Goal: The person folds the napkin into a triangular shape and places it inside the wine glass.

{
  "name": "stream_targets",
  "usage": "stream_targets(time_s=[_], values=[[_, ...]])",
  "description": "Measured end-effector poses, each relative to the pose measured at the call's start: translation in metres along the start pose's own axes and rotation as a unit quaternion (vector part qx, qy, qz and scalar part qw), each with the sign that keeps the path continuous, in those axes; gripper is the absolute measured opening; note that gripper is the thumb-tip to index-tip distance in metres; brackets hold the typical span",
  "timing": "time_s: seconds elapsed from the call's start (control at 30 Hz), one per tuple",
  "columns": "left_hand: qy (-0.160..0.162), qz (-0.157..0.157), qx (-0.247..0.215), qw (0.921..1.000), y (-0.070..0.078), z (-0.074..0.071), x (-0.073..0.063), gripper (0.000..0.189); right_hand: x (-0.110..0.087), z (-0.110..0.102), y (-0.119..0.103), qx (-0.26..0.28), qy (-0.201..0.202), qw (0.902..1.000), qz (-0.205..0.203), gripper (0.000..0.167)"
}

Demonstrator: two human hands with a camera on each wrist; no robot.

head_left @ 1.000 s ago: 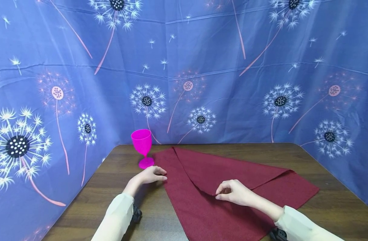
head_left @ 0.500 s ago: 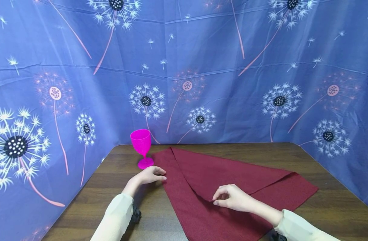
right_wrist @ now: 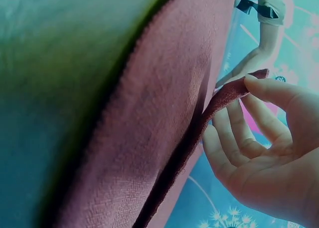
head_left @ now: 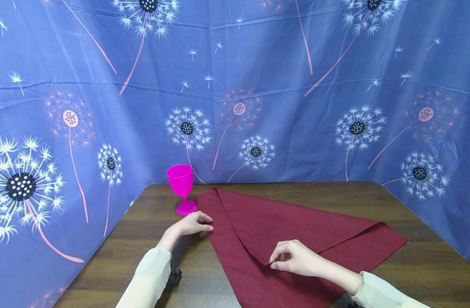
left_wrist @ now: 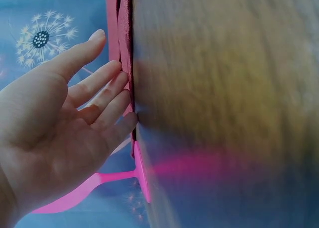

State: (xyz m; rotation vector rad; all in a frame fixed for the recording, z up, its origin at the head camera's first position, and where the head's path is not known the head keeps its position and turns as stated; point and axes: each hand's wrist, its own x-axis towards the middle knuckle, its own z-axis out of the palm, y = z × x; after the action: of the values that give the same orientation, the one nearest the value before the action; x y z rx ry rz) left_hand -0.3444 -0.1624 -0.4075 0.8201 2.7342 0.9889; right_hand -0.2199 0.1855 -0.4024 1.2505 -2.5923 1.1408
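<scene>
A dark red cloth napkin (head_left: 293, 214) lies over the middle of the table, its far part folded back toward me. Between thumb and fingertips, my right hand (head_left: 296, 259) pinches the corner of the folded layer, a little above the lower layer. The right wrist view shows that corner (right_wrist: 229, 91) sticking up past the thumb. My left hand (head_left: 190, 223) rests at the napkin's left edge with its fingers loosely extended, fingertips right at the hem in the left wrist view. Just beyond this hand stands a bright pink goblet (head_left: 181, 182), upright.
The wooden table (head_left: 115, 273) ends at the back against a blue curtain (head_left: 289, 107) printed with dandelions. More of this curtain hangs on the left and right sides. The goblet's foot stands close to the napkin's far left corner.
My right hand has drawn the pinched corner toward me and slightly left, so the folded layer reaches farther over the lower one. The left hand and the goblet stay in place.
</scene>
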Motion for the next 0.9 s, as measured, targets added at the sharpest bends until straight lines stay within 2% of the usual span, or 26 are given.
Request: stream_targets(time_s=[0.27, 0.6, 0.9], values=[[-0.004, -0.003, 0.003, 1.0, 0.002, 0.0, 0.0, 0.035, -0.002, 0.003, -0.004, -0.004, -0.002, 0.9998, -0.021, 0.006], [-0.004, -0.004, 0.001, 1.0, 0.001, 0.0, 0.0, 0.034, -0.005, 0.009, -0.012, 0.005, -0.02, 0.9995, -0.025, 0.005], [0.0, -0.004, -0.003, 1.0, -0.001, -0.001, -0.001, 0.035, -0.008, 0.014, -0.013, 0.003, -0.02, 0.9992, -0.034, 0.006]])
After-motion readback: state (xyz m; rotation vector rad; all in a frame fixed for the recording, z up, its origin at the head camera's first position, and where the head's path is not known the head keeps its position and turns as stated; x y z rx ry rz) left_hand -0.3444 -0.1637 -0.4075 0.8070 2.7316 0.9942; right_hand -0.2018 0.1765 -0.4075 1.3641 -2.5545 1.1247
